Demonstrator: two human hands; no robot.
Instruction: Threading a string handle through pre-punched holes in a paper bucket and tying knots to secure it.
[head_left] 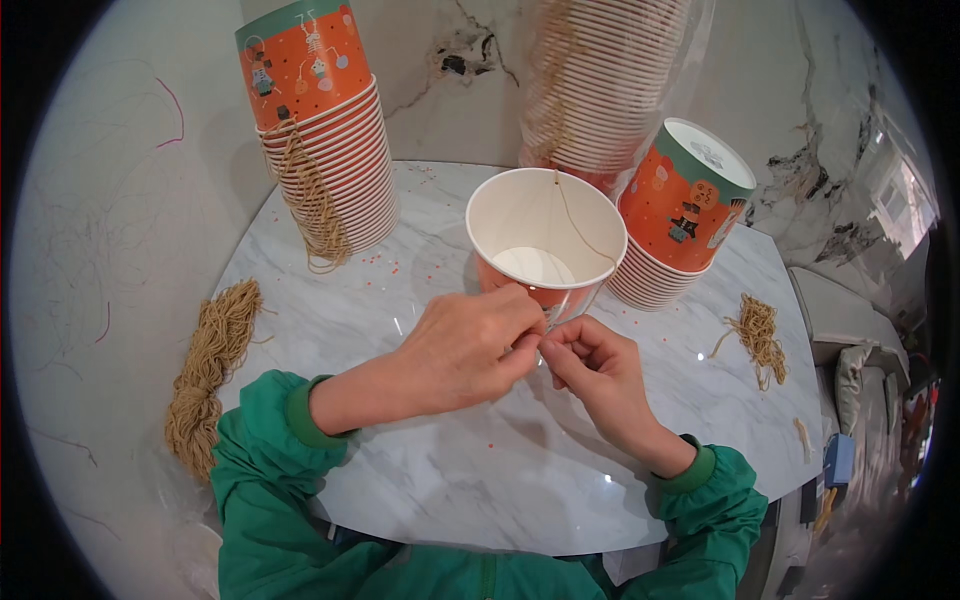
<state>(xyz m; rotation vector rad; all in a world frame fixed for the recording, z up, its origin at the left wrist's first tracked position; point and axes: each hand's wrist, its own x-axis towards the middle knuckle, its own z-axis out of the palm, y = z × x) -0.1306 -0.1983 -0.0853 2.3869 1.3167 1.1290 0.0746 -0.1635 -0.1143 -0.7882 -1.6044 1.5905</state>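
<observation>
An orange paper cup [545, 245] with a white inside stands upright in the middle of the marble table [520, 470]. A thin tan string [580, 232] runs from a hole near its far rim across the opening and over the near right rim. My left hand [465, 350] and my right hand [598, 375] meet just in front of the cup, fingertips pinched together on the string's end. Both forearms wear green sleeves.
A tall stack of orange cups [325, 150] with strings hanging stands at the back left. A tilted stack [680, 215] lies at the right, and a wrapped stack [605, 85] behind. Bundles of tan string lie at the left edge [210, 375] and at the right [760, 335].
</observation>
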